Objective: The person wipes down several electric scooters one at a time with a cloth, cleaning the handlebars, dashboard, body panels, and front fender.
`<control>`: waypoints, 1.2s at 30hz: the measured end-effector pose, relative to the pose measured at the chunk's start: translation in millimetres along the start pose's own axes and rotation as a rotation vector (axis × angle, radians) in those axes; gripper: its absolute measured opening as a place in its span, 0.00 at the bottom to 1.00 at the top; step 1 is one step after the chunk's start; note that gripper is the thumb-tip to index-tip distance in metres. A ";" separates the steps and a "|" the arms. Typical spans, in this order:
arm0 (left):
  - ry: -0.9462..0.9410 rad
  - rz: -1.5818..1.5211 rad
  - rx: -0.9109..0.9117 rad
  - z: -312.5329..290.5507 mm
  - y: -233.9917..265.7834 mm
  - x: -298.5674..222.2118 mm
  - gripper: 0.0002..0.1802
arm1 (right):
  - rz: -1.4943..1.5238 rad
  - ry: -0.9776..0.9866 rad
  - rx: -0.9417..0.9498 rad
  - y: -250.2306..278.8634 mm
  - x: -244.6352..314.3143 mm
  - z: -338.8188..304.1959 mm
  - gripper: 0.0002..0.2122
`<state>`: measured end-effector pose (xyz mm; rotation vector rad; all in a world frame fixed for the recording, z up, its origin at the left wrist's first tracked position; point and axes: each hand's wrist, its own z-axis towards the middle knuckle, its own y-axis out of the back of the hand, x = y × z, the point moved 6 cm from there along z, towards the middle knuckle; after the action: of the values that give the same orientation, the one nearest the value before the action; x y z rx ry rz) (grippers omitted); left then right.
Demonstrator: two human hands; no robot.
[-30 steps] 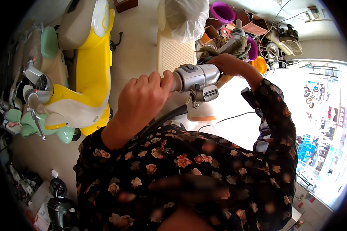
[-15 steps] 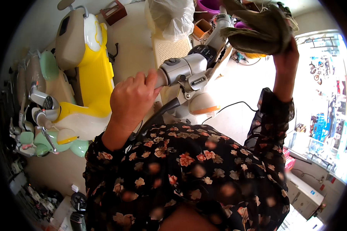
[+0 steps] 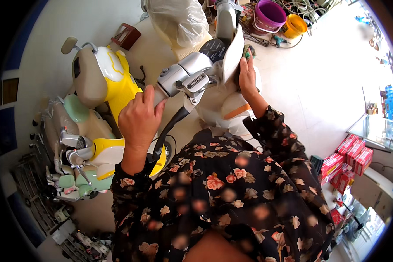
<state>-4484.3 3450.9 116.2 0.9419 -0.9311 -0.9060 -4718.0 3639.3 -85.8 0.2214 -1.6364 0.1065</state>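
Note:
My left hand (image 3: 139, 115) is wrapped round the rubber grip (image 3: 160, 97) of a silver scooter handlebar (image 3: 185, 72). A black brake lever (image 3: 175, 122) runs below the grip. With my right hand (image 3: 248, 81) I hold a dark green rag (image 3: 249, 49) against the outer side of the scooter's white front panel (image 3: 234, 54). Most of the rag is hidden behind my fingers and the panel. A round dark display (image 3: 214, 49) sits beside the handlebar, and a white mudguard with an orange stripe (image 3: 236, 111) shows below.
Left stands a yellow and beige scooter (image 3: 111, 89), with a pale green scooter (image 3: 76, 109) behind it. Clear plastic (image 3: 179, 22) covers something at the far side. A purple bucket (image 3: 270, 16) and a yellow bucket (image 3: 295, 26) stand far right. Red boxes (image 3: 351, 150) are stacked at right.
My right hand has brought the rag down and leftward from up in the air onto the front panel. My left hand stays on the grip. The view has shifted, showing the buckets and red boxes more fully.

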 end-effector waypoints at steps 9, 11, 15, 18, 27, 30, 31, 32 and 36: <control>-0.020 0.018 -0.037 -3.8 6.9 -3.5 0.23 | -0.009 0.394 0.163 -8.0 96.3 -50.5 0.24; -0.025 0.034 -0.010 -2.2 4.8 -5.1 0.23 | -0.144 0.433 0.099 -18.1 91.6 -56.8 0.26; -0.025 0.061 -0.005 -1.9 2.5 -6.2 0.23 | -0.159 0.311 -0.074 -13.2 48.5 2.2 0.26; -0.040 0.077 -0.025 -3.5 3.3 -7.3 0.22 | -0.031 0.009 0.002 -1.0 8.3 79.0 0.25; -0.021 0.073 0.016 -2.7 -1.9 -6.1 0.24 | -0.424 0.055 0.156 14.4 4.1 -47.0 0.19; -0.024 0.080 0.034 -3.1 -1.5 -6.5 0.24 | -0.307 0.028 0.279 34.4 14.2 -42.4 0.16; -0.027 0.080 0.033 -2.9 -0.4 -6.6 0.24 | -0.086 -0.062 0.240 47.0 13.7 -29.5 0.15; -0.027 0.088 0.030 -3.2 0.7 -6.8 0.25 | 0.031 -0.020 0.198 66.9 17.2 -20.5 0.14; -0.007 0.049 0.042 -1.9 1.8 -6.6 0.24 | 0.087 0.059 0.134 117.9 6.7 35.2 0.15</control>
<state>-4484.3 3458.0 115.7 0.9483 -0.9785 -0.8522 -4777.2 3746.7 -74.3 0.2470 -1.5820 0.2873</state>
